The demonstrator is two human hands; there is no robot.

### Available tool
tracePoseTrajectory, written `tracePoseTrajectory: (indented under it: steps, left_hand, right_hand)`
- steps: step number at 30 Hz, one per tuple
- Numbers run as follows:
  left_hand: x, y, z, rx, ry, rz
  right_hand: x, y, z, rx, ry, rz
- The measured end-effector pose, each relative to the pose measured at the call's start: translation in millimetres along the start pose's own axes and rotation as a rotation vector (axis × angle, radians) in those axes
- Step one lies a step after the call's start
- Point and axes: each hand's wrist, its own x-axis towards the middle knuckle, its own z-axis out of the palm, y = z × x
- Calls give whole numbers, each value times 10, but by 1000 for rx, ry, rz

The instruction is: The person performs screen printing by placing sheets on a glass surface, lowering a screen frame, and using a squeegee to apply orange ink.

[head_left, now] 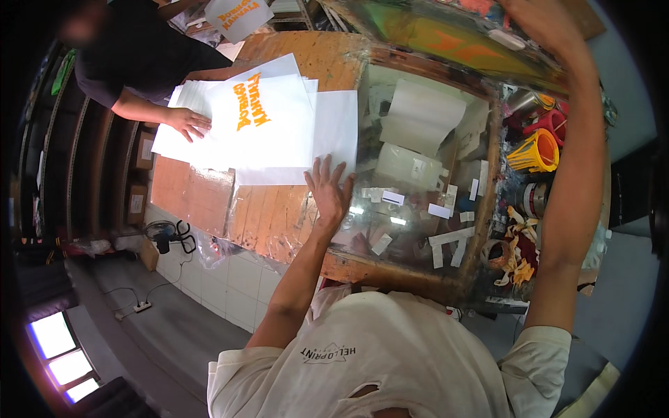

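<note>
My left hand (329,188) lies with fingers spread at the near right corner of a white sheet (338,132) on the wooden table. Next to that sheet is a pile of overlapping white sheets (209,150), the top one bearing orange lettering. At the upper right, my right hand (540,24) is at the edge of a raised, tilted printing screen (418,35) with a green-yellow mesh. Its fingers run out of the picture, so their grip is hidden. Below the screen is a glass-topped bed (411,237) with paper (425,115) and tape strips on it.
Across the table a co-worker's hand (188,123) rests on the pile; their other hand is near a lifted printed sheet (238,17). Along the right edge stand a yellow ink-stained cup (535,152), a tin (535,200) and stained rags (519,244). Dark shelves (77,153) line the left.
</note>
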Motion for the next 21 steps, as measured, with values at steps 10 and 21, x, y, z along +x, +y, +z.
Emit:
tracePoseTrajectory:
  steps: [10,21]
  left_hand:
    - [235,135,27,59,-212,-39]
    - [308,1184,902,-5,-395,513]
  right_hand:
    - [-189,-91,-67,-103,4,-13]
    - [39,256,-117,-267,-177,-284]
